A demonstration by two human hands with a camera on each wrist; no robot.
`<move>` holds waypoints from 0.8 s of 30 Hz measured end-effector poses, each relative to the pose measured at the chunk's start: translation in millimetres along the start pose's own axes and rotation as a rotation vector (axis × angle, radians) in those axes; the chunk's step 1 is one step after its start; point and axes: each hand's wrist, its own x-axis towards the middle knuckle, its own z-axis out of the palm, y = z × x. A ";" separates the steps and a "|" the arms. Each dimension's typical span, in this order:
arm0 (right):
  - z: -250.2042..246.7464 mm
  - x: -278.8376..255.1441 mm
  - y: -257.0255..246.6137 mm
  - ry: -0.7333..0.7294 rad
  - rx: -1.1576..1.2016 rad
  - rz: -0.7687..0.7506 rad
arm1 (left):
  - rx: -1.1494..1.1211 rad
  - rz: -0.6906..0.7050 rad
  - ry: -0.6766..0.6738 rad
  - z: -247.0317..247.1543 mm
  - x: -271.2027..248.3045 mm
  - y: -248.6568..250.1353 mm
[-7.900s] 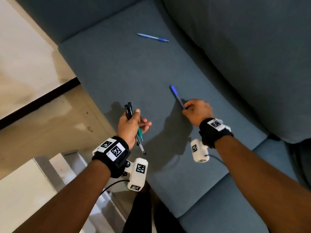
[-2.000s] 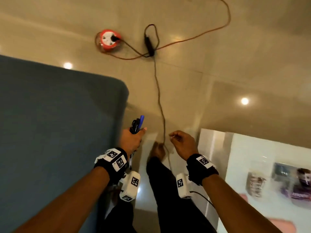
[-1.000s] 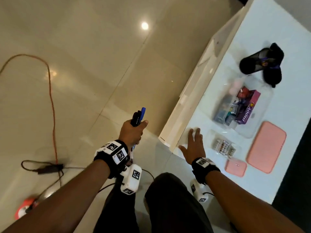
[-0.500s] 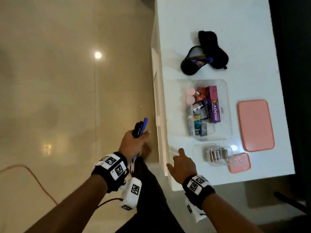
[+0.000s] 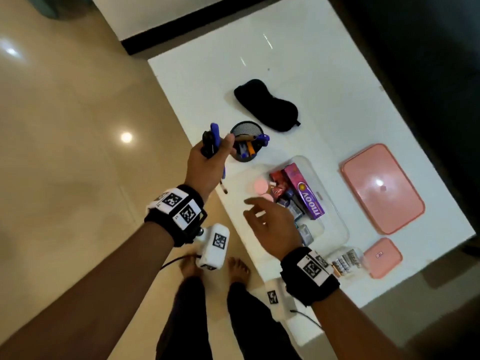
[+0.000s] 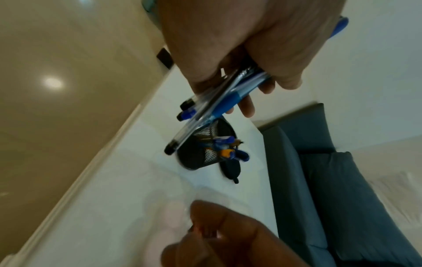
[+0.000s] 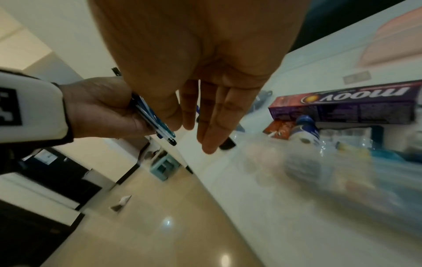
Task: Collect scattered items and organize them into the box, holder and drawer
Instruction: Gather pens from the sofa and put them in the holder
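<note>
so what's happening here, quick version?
A person is tidying up at a white table. The left hand grips a bundle of pens right beside the black mesh holder, which already has some pens in it. The right hand is open and holds nothing, over the near end of the clear box of small packets. Two pink lids lie on the table beside the box.

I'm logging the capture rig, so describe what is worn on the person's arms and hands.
Both forearms are bare, no sleeves or gloves. The left hand and right hand each have a black wristband bearing white square-code tags. A white camera block with its own code tag hangs under each wrist, trailing a thin black cable.
</note>
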 end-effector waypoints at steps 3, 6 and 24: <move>-16.6 42.3 -8.4 0.151 0.005 0.062 | -0.017 0.065 -0.059 17.6 34.8 22.4; -27.0 82.3 -11.6 0.214 0.090 0.163 | 0.016 0.120 -0.118 33.0 64.5 30.1; 3.7 128.8 -14.0 0.313 0.072 0.123 | 0.548 0.485 -0.569 28.3 127.9 -23.0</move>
